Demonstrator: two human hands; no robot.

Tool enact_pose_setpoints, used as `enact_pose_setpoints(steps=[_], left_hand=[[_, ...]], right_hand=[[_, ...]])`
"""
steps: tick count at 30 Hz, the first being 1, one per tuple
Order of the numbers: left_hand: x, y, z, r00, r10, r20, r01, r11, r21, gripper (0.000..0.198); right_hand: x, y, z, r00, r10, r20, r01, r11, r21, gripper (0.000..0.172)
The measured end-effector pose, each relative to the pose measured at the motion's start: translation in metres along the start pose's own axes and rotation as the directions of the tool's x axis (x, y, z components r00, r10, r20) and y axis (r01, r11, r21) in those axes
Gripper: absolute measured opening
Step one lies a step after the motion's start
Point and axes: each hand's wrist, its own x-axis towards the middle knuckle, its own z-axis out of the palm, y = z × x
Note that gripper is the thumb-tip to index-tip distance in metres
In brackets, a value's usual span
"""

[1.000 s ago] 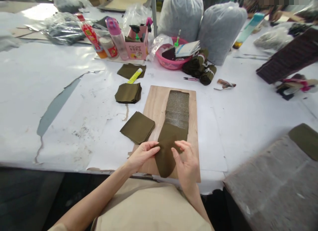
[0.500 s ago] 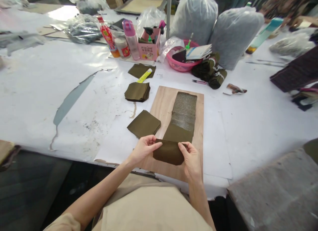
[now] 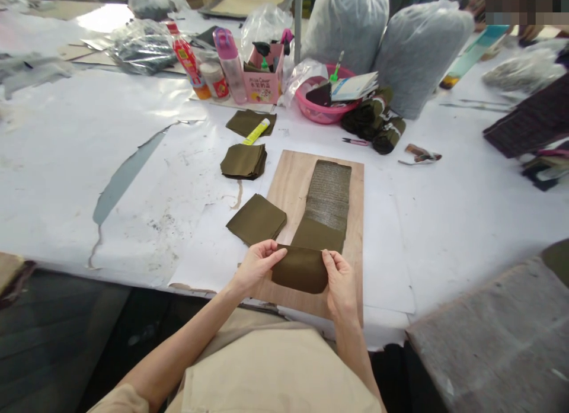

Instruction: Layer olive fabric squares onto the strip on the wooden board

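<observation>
The olive fabric piece [image 3: 300,269] hangs just above the near end of the wooden board [image 3: 288,188], its long axis running left to right between the hands. The left hand [image 3: 255,265] pinches its left edge, and the right hand [image 3: 340,277] pinches its right edge, both equally near.

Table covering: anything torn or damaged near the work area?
Yes. The white table covering is torn left of the wooden board: a long curved rip exposes the grey surface beneath, with dark smudges close by. Both hands hold an olive fabric piece.
</observation>
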Motion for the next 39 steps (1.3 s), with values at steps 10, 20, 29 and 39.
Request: enact_pose_setpoints(steps=[10,20,29,39], left_hand=[[0.0,-0.001,0.001,1.0,-0.002,-0.001,0.002,1.0,-0.017,0.046],[0.002,-0.005,0.004,0.999,-0.039,0.018,0.041,0.992,-0.122,0.041],[0.001,-0.006,0.007,0.988,-0.132,0.075,0.142,0.979,-0.149,0.037],[0.001,-0.008,0.006,0.989,-0.135,0.063,0.145,0.969,-0.202,0.036]], right_hand=[[0.001,0.006,-0.001,0.998,-0.039,-0.042,0.039,0.999,-0.02,0.043],[-0.002,0.007,0.001,0.999,-0.013,0.049,0.012,1.0,0.023,0.029],[-0.005,0.009,0.004,0.998,-0.026,0.054,0.029,0.997,-0.065,0.031],[-0.002,0.017,0.002,0.996,-0.074,0.054,0.078,0.994,-0.082,0.032]])
